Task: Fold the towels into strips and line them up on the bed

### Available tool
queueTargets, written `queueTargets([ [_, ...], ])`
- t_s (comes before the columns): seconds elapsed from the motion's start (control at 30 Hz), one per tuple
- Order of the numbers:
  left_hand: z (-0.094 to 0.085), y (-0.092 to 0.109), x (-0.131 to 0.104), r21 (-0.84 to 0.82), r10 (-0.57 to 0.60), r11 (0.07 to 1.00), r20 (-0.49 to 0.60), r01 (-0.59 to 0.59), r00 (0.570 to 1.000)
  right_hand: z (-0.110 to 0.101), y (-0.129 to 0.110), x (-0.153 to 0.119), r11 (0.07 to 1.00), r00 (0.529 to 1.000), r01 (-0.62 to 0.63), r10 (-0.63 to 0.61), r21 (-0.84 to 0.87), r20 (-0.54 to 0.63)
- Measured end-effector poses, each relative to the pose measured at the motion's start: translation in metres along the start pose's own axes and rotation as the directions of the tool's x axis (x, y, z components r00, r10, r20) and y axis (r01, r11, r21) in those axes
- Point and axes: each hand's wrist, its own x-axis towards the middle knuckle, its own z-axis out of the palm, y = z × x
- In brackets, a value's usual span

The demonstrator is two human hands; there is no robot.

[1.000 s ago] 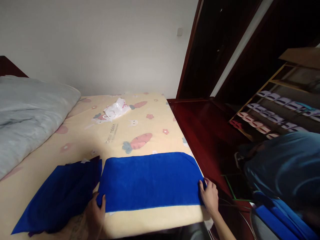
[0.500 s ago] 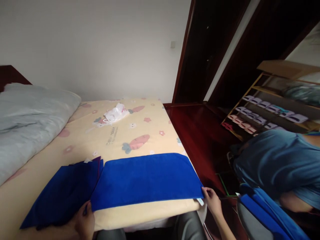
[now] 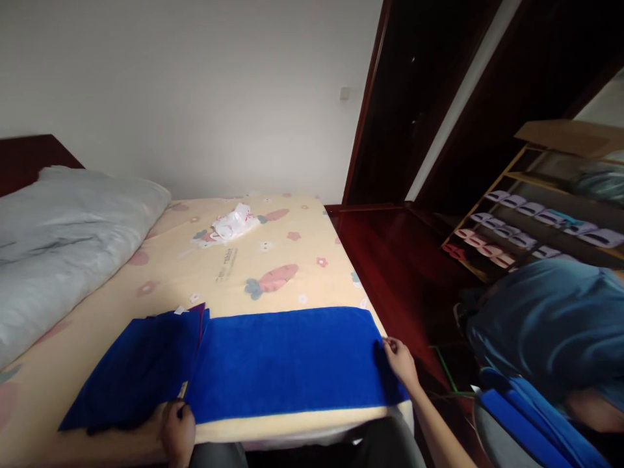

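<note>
Left hand: curled at near-left corner of blue towel; grip unclear.
Right hand: pinching its right edge.
Bed: beneath towel.

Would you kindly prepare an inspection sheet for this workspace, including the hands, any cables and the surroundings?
Surface: bed with a patterned yellow sheet.
Job's things: blue towel spread along the bed's near edge; dark blue cloth to its left.
Clutter: crumpled white plastic bag farther back; grey quilt at far left.
Hands: left hand at the towel's near left corner, right hand at its right edge; grip unclear on both.
Cables: nothing clearly seen; the floor is dim at right.
Surroundings: slippers on a rack; another person bending at right.
</note>
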Motion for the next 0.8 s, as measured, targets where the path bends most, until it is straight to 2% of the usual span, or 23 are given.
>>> queueTargets([
  [0.1,0.007,-0.006,-0.006,0.045,-0.076,0.996,-0.042,0.077,0.996,0.010,-0.029,0.049,1.000,0.998,-0.024,0.025,-0.020,0.053],
  [0.2,0.012,-0.006,-0.011,0.110,-0.028,0.993,-0.044,0.033,0.999,0.023,-0.044,0.085,0.997,0.995,-0.041,0.047,-0.067,0.091],
  [0.3,0.013,-0.001,-0.014,0.215,0.021,0.976,-0.026,-0.015,0.999,0.033,-0.051,0.101,0.994,0.995,-0.036,0.045,-0.102,0.088],
  [0.4,0.010,0.007,-0.016,0.277,0.025,0.961,0.012,-0.027,1.000,0.036,-0.054,0.102,0.992,0.997,-0.017,0.026,-0.126,0.069],
  [0.5,0.007,0.015,-0.020,0.265,0.051,0.963,-0.005,-0.048,0.999,0.035,-0.055,0.089,0.985,0.999,-0.020,0.027,-0.170,0.040],
  [0.57,0.006,0.019,-0.023,0.248,0.046,0.968,-0.048,-0.033,0.998,0.035,-0.051,0.069,0.979,1.000,-0.030,0.030,-0.203,-0.001],
  [0.7,0.005,0.023,-0.025,0.228,-0.011,0.973,-0.056,0.024,0.998,0.031,-0.024,0.002,0.926,0.993,-0.002,-0.043,-0.377,-0.110],
  [0.8,0.003,0.027,-0.025,0.203,-0.003,0.979,-0.050,0.013,0.999,0.026,0.008,-0.058,0.881,0.989,0.024,-0.090,-0.472,-0.118],
])
